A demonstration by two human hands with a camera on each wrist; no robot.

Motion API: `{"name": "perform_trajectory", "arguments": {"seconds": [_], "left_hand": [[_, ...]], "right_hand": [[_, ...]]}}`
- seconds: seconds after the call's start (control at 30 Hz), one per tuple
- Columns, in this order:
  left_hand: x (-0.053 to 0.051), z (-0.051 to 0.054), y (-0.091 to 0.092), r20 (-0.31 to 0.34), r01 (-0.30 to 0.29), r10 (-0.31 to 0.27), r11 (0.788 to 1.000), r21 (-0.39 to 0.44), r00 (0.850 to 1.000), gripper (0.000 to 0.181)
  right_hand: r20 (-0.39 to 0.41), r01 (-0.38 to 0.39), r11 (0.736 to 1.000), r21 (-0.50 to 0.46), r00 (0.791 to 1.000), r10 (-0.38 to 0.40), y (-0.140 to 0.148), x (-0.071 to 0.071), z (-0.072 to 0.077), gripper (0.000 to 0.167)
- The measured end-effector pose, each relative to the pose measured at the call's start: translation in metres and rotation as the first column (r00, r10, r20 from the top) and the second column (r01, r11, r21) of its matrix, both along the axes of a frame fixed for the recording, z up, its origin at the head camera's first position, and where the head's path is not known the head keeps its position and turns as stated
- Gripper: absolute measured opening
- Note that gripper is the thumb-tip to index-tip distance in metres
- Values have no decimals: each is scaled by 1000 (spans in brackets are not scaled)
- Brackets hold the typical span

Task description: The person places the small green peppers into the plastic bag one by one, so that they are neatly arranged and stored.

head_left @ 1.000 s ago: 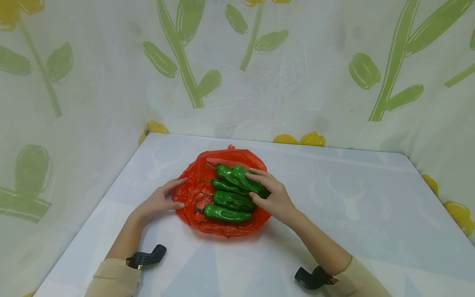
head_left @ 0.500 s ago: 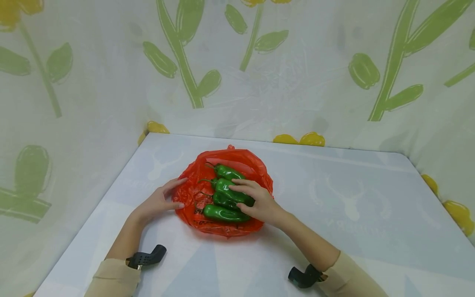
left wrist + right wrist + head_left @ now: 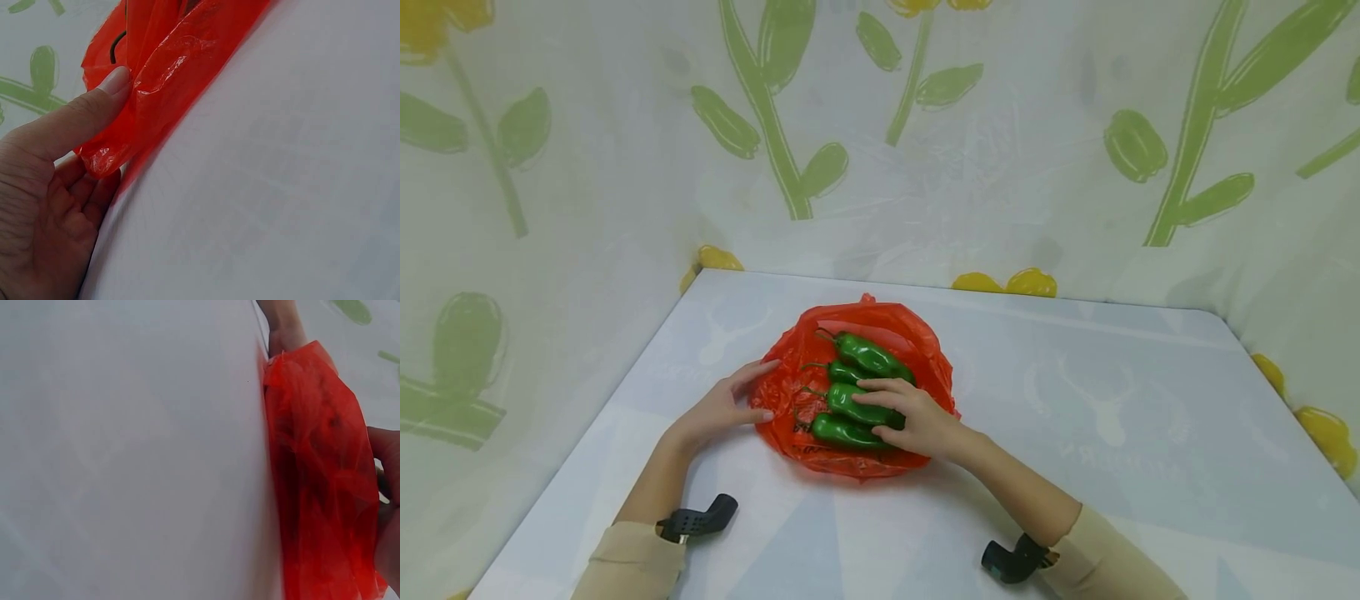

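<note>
A red plastic bag (image 3: 816,321) lies with its mouth spread wide on the table, and several glossy green chili peppers (image 3: 872,354) lie side by side in it. At the bag's left edge my left hand (image 3: 722,408) holds the rim; in the left wrist view the thumb (image 3: 94,112) lies on the red plastic with fingers beneath. My right hand (image 3: 921,421) reaches over the bag's right side and grips a green chili pepper (image 3: 853,402) near the front, its right end hidden by the fingers. In the right wrist view the bag's wall (image 3: 325,475) hides the peppers.
The bag stands on a pale table (image 3: 1120,433) with faint printed patterns. A white curtain (image 3: 1000,192) with green plant prints hangs behind and to the left. Black cameras (image 3: 700,521) sit on both wrists.
My right hand has moved left and toward me with a pepper, from the bag's back right onto the front peppers. The bag's right rim now stands clear of it. My left hand stays put.
</note>
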State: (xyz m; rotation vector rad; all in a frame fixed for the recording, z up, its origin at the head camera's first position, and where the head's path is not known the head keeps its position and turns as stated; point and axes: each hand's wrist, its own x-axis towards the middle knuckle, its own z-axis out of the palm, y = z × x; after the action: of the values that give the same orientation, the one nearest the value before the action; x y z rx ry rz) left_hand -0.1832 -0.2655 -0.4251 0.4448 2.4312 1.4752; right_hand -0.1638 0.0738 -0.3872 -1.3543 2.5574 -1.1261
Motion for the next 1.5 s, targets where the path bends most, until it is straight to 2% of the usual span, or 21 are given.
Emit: {"name": "perform_trajectory", "arguments": {"seconds": [0.4,0.57,0.7,0.9,1.13,1.23,1.5], "left_hand": [[0,0,1,19,-15,16,1000,-8,1000,77],[-1,0,2,22,-17,17,1000,-4,1000,77],[-1,-1,2,18,-15,15,1000,3,1000,76],[1,0,1,14,-14,14,1000,7,1000,77],[0,5,2,13,-17,17,1000,1,1000,79],[0,5,2,-1,-14,14,1000,-1,1000,79],[1,6,2,-97,-40,37,999,-35,995,82]], "right_hand": [[-3,-30,998,50,1000,31,-3,2,1,46],[-2,-20,998,63,1000,20,-4,3,2,48],[17,-16,998,63,1000,15,-3,3,1,49],[1,-4,998,57,1000,4,-1,3,-1,51],[10,27,1000,10,1000,-27,4,5,3,53],[5,35,999,-17,999,-35,7,6,6,54],[29,34,996,-82,999,-32,17,10,14,58]]}}
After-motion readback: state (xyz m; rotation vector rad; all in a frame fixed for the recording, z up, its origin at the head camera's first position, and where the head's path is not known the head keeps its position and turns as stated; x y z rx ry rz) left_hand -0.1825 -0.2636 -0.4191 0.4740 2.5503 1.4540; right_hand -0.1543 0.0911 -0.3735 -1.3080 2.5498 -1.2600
